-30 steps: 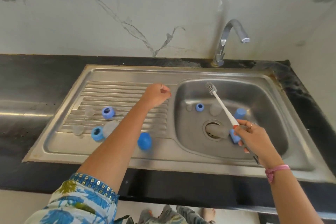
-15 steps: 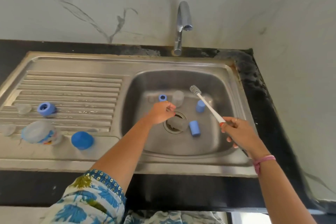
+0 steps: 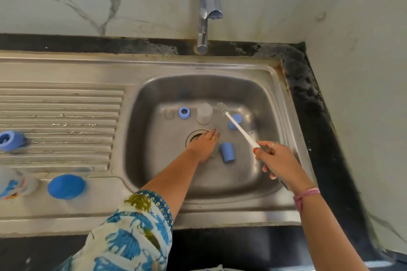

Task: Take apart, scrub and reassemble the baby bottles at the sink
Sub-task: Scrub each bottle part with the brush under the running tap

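Observation:
My left hand (image 3: 203, 145) reaches down into the steel sink basin (image 3: 154, 152), palm down over the drain. It hides whatever lies there, so its grip is unclear. My right hand (image 3: 277, 160) holds a white bottle brush (image 3: 240, 130) over the basin, bristle head pointing to the far side. On the basin floor lie a blue ring (image 3: 184, 112), a small clear teat (image 3: 169, 114), a clear bottle part (image 3: 204, 113), a blue cap (image 3: 235, 121) under the brush, and a blue cylinder (image 3: 227, 152) beside my left hand.
On the ribbed drainboard (image 3: 66, 105) at left sit another blue ring (image 3: 10, 139), a blue dome cap (image 3: 66, 186) and a clear printed bottle (image 3: 15, 185). The faucet (image 3: 209, 6) stands behind the basin. Black counter (image 3: 330, 138) and a wall close off the right side.
My left hand moved from the drainboard into the basin and lowered onto the drain, covering the clear bottle seen there. The view swung right. My right hand kept the brush.

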Demonstrator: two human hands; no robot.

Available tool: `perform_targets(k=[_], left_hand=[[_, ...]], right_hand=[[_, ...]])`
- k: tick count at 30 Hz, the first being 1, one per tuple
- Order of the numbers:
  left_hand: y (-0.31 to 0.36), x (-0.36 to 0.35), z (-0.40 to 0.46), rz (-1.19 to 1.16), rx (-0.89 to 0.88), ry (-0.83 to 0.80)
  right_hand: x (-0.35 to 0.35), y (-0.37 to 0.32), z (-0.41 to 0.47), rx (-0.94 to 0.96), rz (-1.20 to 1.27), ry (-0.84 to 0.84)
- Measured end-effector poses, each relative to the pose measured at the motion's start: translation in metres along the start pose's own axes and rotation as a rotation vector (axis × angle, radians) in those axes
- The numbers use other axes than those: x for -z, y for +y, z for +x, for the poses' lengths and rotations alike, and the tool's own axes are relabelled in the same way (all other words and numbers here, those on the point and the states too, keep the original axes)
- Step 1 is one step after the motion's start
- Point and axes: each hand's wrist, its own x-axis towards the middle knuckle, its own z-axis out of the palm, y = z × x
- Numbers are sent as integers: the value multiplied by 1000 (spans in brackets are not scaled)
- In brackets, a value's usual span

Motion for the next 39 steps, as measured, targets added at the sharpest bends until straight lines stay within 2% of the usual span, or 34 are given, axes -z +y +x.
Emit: perform_targets(k=[4, 9, 13, 17, 21, 24, 26, 28, 31, 34, 37, 39], left_hand=[[5, -12, 9, 102, 44, -65], [5, -20, 17, 216, 40, 49], [-1, -5, 15, 53, -18, 74], [-14, 35, -3, -297, -85, 182], [-30, 101, -21, -422, -165, 419], [-32, 162, -23, -424, -130, 543], [-29, 197, -20, -356, -62, 523], [-29, 220, -14, -256, 27, 432], [-30, 236, -6, -161, 154, 294], [-34, 238, -4, -106, 238, 229], [-39, 238, -3, -19, 229, 216], [-40, 238, -2, 49, 190, 266]], right_hand=[[-3, -5, 6, -39, 25, 8], [-10, -8, 9, -46, 70, 16], [-17, -10, 9, -34, 48, 33], [-20, -14, 5, -14, 56, 57], [-16, -19, -5, 42, 82, 118], [-12, -26, -14, 63, 90, 139], [-13, -32, -19, 83, 99, 145], [-16, -38, -23, 99, 124, 147], [-24, -45, -26, 114, 144, 139], [-31, -50, -27, 121, 157, 141], [-35, -52, -27, 110, 146, 132], [-35, -53, -27, 97, 134, 123]])
